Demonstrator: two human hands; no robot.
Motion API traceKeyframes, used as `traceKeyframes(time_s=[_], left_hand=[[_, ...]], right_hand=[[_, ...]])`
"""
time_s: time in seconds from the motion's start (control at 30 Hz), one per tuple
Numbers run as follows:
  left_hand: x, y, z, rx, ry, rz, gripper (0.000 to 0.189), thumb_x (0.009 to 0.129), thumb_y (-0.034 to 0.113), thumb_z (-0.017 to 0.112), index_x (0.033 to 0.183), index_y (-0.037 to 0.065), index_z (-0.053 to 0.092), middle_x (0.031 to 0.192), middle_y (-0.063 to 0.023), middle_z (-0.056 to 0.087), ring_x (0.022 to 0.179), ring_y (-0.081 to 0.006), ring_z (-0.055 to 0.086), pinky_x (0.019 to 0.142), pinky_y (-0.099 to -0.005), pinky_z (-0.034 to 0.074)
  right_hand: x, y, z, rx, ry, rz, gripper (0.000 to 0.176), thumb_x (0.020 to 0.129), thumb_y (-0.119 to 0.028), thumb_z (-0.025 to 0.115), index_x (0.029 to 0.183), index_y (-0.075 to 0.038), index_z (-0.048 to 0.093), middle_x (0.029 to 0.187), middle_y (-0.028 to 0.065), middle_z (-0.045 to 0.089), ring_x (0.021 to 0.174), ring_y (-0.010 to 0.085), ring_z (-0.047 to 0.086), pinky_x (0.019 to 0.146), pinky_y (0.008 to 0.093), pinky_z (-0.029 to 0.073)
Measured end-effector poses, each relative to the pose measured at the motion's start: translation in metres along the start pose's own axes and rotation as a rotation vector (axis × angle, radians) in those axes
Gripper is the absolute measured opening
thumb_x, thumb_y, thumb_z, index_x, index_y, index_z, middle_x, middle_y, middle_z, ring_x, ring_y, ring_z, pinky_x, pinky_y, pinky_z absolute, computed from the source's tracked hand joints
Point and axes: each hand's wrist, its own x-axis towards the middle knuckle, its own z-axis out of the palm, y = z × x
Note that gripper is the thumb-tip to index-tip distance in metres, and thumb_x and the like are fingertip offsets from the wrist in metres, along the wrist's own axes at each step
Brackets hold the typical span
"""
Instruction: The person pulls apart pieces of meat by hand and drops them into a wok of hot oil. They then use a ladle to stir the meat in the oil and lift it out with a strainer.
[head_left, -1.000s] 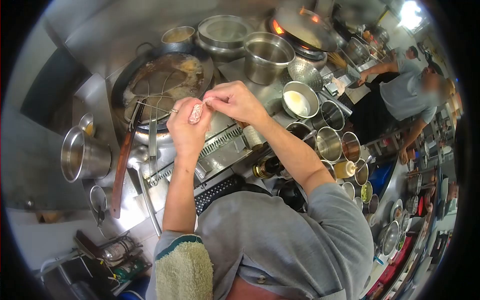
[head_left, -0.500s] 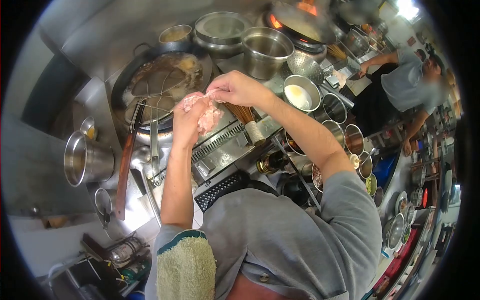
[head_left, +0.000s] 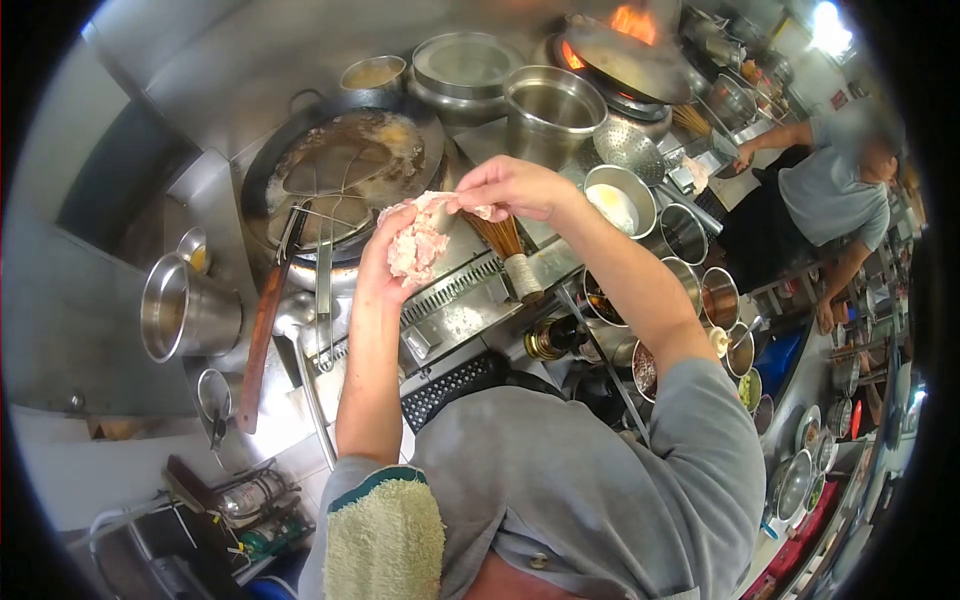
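My left hand [head_left: 378, 262] cups a clump of pale pink raw meat [head_left: 416, 250] over the stove's front edge. With thumb and fingers, my right hand [head_left: 515, 187] pinches one end of a meat strip stretched out from the top of the clump. Just beyond my left hand is a large black wok [head_left: 255, 180] of bubbling oil. Inside it lies a wire strainer [head_left: 345, 165], partly under the oil. Below my right hand a bamboo wok brush [head_left: 522, 278] lies on the stove.
A long wooden handle [head_left: 258, 350] and a ladle [head_left: 295, 312] rest left of my forearm. Steel pots [head_left: 555, 105] line the back; a second wok [head_left: 625, 70] has flames behind it. Seasoning tins [head_left: 683, 232] stand to the right, and a co-worker [head_left: 830, 190] stands beyond them.
My right hand has drawn away from my left, stretching the meat strip between them. The whole view has shifted slightly, and the flames at the far wok look larger.
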Motion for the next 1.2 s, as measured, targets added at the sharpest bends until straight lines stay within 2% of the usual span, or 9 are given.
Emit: traceKeyframes(time_s=[0.17, 0.2, 0.33, 0.57, 0.67, 0.77, 0.87, 1.0, 1.2], left_hand=[[-0.002, -0.002, 0.0, 0.079, 0.016, 0.04, 0.023, 0.083, 0.01, 0.062, 0.103, 0.002, 0.055, 0.092, -0.0104, 0.064, 0.074, -0.02, 0.064, 0.063, -0.0352, 0.056], [-0.002, -0.003, 0.002, 0.094, 0.008, 0.037, 0.022, 0.083, 0.01, 0.062, 0.103, 0.002, 0.055, 0.092, -0.0102, 0.064, 0.074, -0.0198, 0.064, 0.064, -0.0361, 0.056], [0.0, -0.011, 0.01, 0.198, 0.073, 0.072, 0.022, 0.084, 0.01, 0.063, 0.102, 0.001, 0.056, 0.09, -0.0089, 0.063, 0.07, -0.0172, 0.063, 0.06, -0.0324, 0.055], [0.005, -0.013, 0.007, 0.464, 0.098, 0.218, 0.018, 0.085, 0.01, 0.062, 0.098, 0.0, 0.057, 0.085, -0.0087, 0.062, 0.067, -0.0155, 0.062, 0.057, -0.0294, 0.054], [-0.001, -0.015, 0.011, 0.405, 0.074, 0.187, 0.018, 0.085, 0.01, 0.062, 0.099, 0.0, 0.057, 0.085, -0.0091, 0.062, 0.067, -0.0158, 0.063, 0.057, -0.0303, 0.055], [-0.006, -0.013, 0.023, 0.32, 0.049, 0.15, 0.022, 0.085, 0.01, 0.063, 0.102, -0.001, 0.055, 0.088, -0.0102, 0.062, 0.07, -0.0167, 0.063, 0.058, -0.0318, 0.055], [-0.008, -0.013, 0.029, 0.301, 0.049, 0.168, 0.018, 0.085, 0.009, 0.062, 0.098, -0.001, 0.056, 0.08, -0.0082, 0.061, 0.064, -0.017, 0.062, 0.056, -0.0329, 0.056], [-0.005, -0.013, 0.024, 0.232, -0.01, 0.074, 0.021, 0.086, 0.008, 0.061, 0.104, 0.0, 0.053, 0.086, -0.0092, 0.06, 0.068, -0.0173, 0.062, 0.06, -0.0361, 0.057], [-0.003, -0.02, 0.023, 0.193, -0.061, 0.063, 0.026, 0.086, 0.01, 0.06, 0.109, 0.002, 0.05, 0.096, -0.0106, 0.06, 0.075, -0.0193, 0.062, 0.061, -0.035, 0.055]], right_hand=[[0.002, 0.013, -0.007, 0.438, 0.225, -0.024, 0.026, 0.092, -0.023, 0.059, 0.094, 0.003, 0.063, 0.067, -0.0026, 0.051, 0.057, 0.0047, 0.045, 0.048, 0.0189, 0.035], [0.004, 0.013, 0.001, 0.38, 0.375, -0.022, 0.025, 0.09, -0.021, 0.061, 0.098, 0.002, 0.063, 0.071, -0.0016, 0.055, 0.058, 0.0052, 0.047, 0.049, 0.0195, 0.037], [0.01, 0.03, 0.013, 0.246, 0.171, -0.158, 0.023, 0.086, -0.016, 0.066, 0.102, 0.002, 0.062, 0.075, 0.0008, 0.057, 0.063, 0.0052, 0.047, 0.05, 0.0191, 0.035], [0.001, 0.025, 0.029, -0.333, 0.248, -0.308, 0.017, 0.088, -0.014, 0.065, 0.097, 0.0, 0.065, 0.071, -0.0013, 0.057, 0.058, 0.0015, 0.042, 0.048, 0.0178, 0.031], [0.006, 0.032, 0.031, -0.446, 0.333, -0.419, 0.016, 0.088, -0.012, 0.063, 0.098, 0.001, 0.064, 0.077, -0.0008, 0.061, 0.074, 0.0045, 0.052, 0.067, 0.0211, 0.043], [-0.002, 0.024, 0.04, -0.172, 0.293, -0.311, 0.017, 0.089, -0.011, 0.061, 0.1, 0.001, 0.063, 0.076, -0.0008, 0.06, 0.073, 0.0057, 0.053, 0.067, 0.0214, 0.043], [-0.008, 0.024, 0.021, -0.029, 0.153, -0.172, 0.017, 0.091, -0.014, 0.06, 0.098, 0.002, 0.063, 0.079, -0.0023, 0.056, 0.062, 0.0023, 0.044, 0.051, 0.0194, 0.033], [-0.009, 0.023, 0.027, -0.576, 0.266, -0.542, 0.019, 0.091, -0.014, 0.06, 0.095, 0.003, 0.066, 0.082, -0.001, 0.053, 0.067, 0.0033, 0.047, 0.053, 0.0201, 0.034], [-0.015, 0.023, 0.033, -0.313, 0.308, -0.486, 0.017, 0.09, -0.013, 0.06, 0.094, 0.002, 0.066, 0.082, 0.0006, 0.053, 0.067, 0.0028, 0.046, 0.053, 0.0195, 0.033]])
